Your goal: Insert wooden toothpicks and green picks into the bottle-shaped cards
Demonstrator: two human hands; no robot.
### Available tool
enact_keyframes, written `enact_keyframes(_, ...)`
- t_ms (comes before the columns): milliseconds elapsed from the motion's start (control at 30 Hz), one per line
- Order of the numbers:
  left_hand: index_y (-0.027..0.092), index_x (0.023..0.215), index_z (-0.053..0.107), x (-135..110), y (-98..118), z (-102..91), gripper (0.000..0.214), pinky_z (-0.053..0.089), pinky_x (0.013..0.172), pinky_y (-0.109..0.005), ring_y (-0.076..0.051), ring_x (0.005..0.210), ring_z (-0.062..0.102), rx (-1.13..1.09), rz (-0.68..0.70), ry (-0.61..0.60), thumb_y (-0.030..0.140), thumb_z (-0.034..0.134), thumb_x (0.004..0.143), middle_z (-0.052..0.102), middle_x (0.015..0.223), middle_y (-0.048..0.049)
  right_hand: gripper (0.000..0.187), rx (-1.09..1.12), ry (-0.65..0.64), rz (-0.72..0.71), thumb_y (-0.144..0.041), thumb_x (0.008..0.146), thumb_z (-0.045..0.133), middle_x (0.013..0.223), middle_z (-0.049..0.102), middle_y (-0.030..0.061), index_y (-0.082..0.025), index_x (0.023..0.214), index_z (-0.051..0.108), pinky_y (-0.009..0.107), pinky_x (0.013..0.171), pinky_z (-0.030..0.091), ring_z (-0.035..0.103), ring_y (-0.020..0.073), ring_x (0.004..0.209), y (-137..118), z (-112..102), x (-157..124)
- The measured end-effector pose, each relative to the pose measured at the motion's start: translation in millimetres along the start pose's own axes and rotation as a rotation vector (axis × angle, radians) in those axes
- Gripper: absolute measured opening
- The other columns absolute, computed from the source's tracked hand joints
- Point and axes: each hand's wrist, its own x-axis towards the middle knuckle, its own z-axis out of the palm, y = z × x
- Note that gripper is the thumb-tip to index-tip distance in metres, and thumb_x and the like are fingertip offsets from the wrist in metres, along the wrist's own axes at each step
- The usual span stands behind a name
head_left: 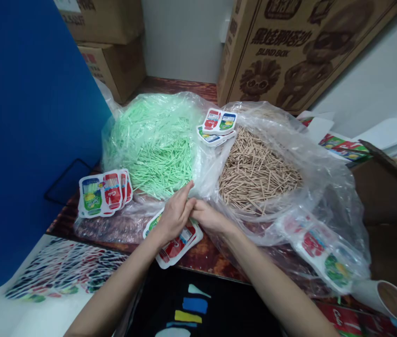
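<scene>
My left hand (177, 210) is over a small stack of can-shaped red and green printed packs (180, 245) at the table's front edge. Its fingers are pressed together and point up and to the right. Meeting it from the other side, my right hand (207, 216) has its fingers curled in against the left thumb. Whatever lies between the two hands is hidden. Just beyond them, a clear plastic bag holds thin green sticks (163, 164). To its right, another open bag holds thin brown sticks (257, 175).
More printed packs (105, 193) lie at the left, and a few (219, 122) rest between the bags. Packs under plastic (324, 252) and a paper cup (389, 302) are at the right. Cardboard boxes (271, 51) stand behind; a blue panel (33, 117) borders the left.
</scene>
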Motion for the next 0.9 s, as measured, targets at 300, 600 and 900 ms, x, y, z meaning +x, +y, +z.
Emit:
enact_keyframes(300,0.019,0.088,0.064,-55,-12,-25.3,0.018,0.045,0.082,-0.037,-0.025,0.089,0.058,0.384,-0.222,0.213,0.03,0.049,0.09,0.064,0.089,-0.0069,0.013,-0.231,0.357,-0.147,-0.027,0.093,0.045,0.086,0.063,0.002,-0.02,0.093,0.056,0.03,0.083,0.043,0.059,0.0176,0.087,42,-1,-65)
enact_keyframes(600,0.02,0.106,0.061,-72,-31,-19.2,0.03,0.044,0.08,-0.039,-0.028,0.09,0.057,0.552,-0.303,0.144,0.038,0.059,0.083,0.061,0.093,-0.008,0.02,-0.179,0.384,-0.193,-0.029,0.094,0.046,0.092,0.065,0.0041,-0.019,0.09,0.063,0.03,0.087,0.043,0.061,0.019,0.093,53,3,-67)
enact_keyframes(900,0.021,0.07,0.052,-67,-41,-22.2,0.017,0.042,0.069,-0.03,-0.019,0.073,0.055,0.296,-0.434,0.253,0.033,0.06,0.079,0.054,0.073,0.001,0.022,-0.156,0.391,-0.215,-0.031,0.094,0.048,0.091,0.068,0.0038,-0.02,0.09,0.066,0.03,0.085,0.045,0.062,0.0191,0.091,65,2,-63)
